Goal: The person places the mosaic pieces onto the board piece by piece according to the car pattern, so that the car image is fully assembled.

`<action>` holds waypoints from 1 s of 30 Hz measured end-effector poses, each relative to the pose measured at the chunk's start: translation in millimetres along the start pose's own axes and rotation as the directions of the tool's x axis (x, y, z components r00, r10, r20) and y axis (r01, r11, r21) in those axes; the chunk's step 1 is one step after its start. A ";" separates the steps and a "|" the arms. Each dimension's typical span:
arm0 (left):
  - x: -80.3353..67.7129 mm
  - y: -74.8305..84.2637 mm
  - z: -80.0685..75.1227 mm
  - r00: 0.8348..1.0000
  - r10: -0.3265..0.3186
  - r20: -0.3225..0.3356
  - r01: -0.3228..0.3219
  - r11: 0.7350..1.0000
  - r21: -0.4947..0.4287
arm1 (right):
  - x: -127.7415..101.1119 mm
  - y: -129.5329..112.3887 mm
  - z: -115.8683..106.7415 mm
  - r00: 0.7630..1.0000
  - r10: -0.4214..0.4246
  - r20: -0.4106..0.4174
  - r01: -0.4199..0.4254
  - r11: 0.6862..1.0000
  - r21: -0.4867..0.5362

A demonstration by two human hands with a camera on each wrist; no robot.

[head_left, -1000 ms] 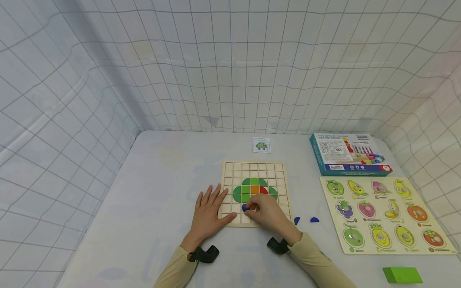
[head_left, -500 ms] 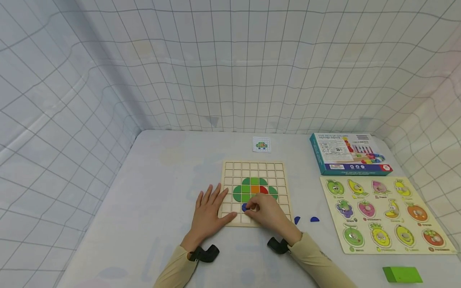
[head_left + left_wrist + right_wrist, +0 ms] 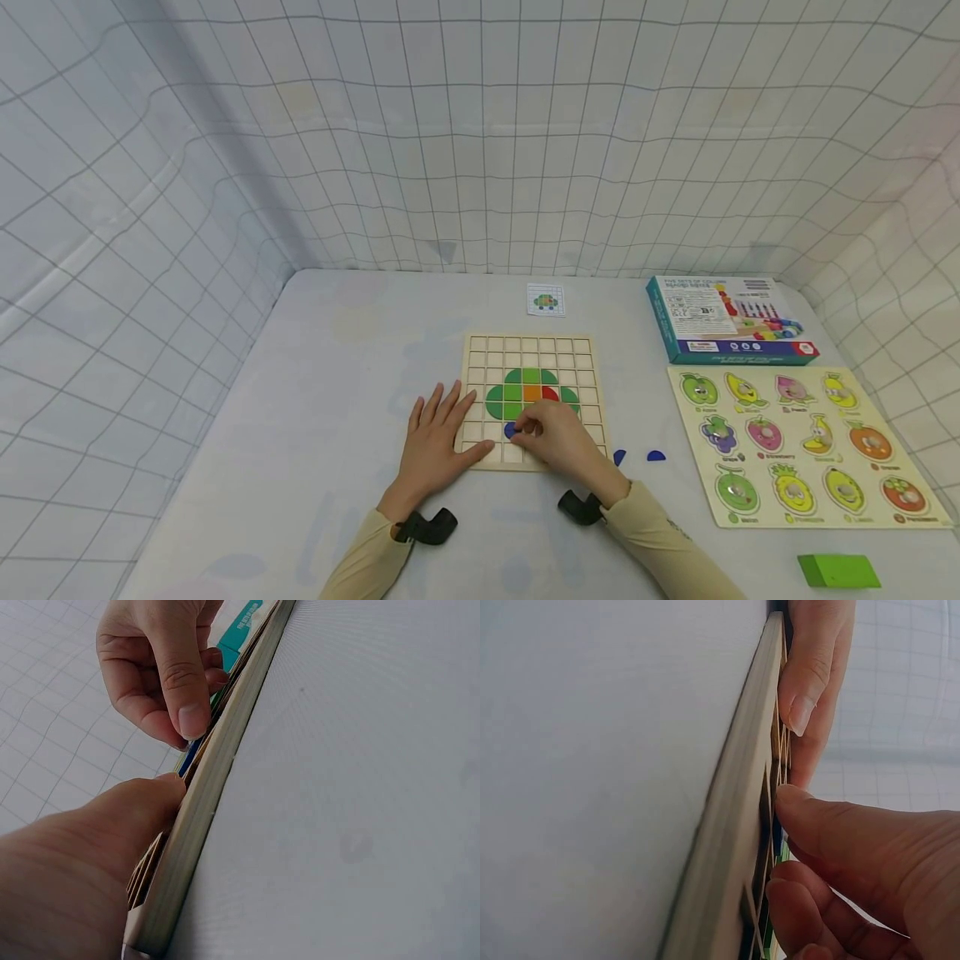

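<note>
A wooden grid board [image 3: 480,360] lies on the table, with green, orange and red pieces set in its cells. My left hand [image 3: 431,454] rests along the board's left edge, fingers spread and straight, the thumb over the near cells. At a cell below the green pieces, my right hand [image 3: 558,437] pinches a small blue piece [image 3: 510,431] between thumb and index finger. Part of that piece is hidden behind the fingertips. From the left wrist view, the blue piece [image 3: 189,760] shows as a thin strip under the right fingertips, near my left thumb [image 3: 142,806].
Two loose blue half-round pieces, one nearer [image 3: 619,457] and one farther right [image 3: 656,456], lie beside the board. A small picture card [image 3: 545,300] sits behind it. To the right are a game box [image 3: 731,321], a fruit puzzle board [image 3: 810,450] and a green block [image 3: 838,572].
The blue piece under my right fingertips seems to lie flatter and show more of its face than a second ago. Both hands have stayed nearly in place.
</note>
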State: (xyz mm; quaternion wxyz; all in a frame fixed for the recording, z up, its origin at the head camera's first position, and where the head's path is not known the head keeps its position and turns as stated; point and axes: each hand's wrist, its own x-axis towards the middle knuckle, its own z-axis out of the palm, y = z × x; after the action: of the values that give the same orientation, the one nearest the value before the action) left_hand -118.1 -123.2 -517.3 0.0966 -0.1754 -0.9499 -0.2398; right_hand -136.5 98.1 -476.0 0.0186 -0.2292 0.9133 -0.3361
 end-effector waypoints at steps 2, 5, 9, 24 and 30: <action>0.0 -0.5 0.3 1.000 0.001 -0.003 -0.001 1.000 0.002 | 0.0 -0.5 -0.6 1.000 -0.001 0.001 0.001 1.000 0.003; 0.0 -0.8 0.2 1.000 0.003 -0.005 -0.003 1.000 0.006 | 0.1 -0.6 -0.8 1.000 0.002 0.004 -0.003 1.000 0.006; -0.2 -0.3 -0.7 1.000 0.003 -0.002 -0.003 1.000 0.003 | 0.3 -0.6 -0.7 1.000 0.016 0.012 -0.016 1.000 0.012; -0.5 0.9 -0.1 1.000 -0.021 0.015 0.021 1.000 0.008 | -19.5 12.4 -18.4 0.998 0.035 -0.053 -0.032 0.998 0.046; -1.2 0.4 0.2 1.000 -0.013 0.001 0.013 1.000 -0.011 | -39.4 33.6 -49.1 0.988 0.058 -0.143 -0.053 0.998 0.036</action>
State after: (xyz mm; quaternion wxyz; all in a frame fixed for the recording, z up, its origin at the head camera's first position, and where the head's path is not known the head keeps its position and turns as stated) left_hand -116.9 -123.1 -517.7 0.0935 -0.1697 -0.9498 -0.2455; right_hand -124.2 167.3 -463.7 -0.0344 -0.1784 0.9128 -0.3658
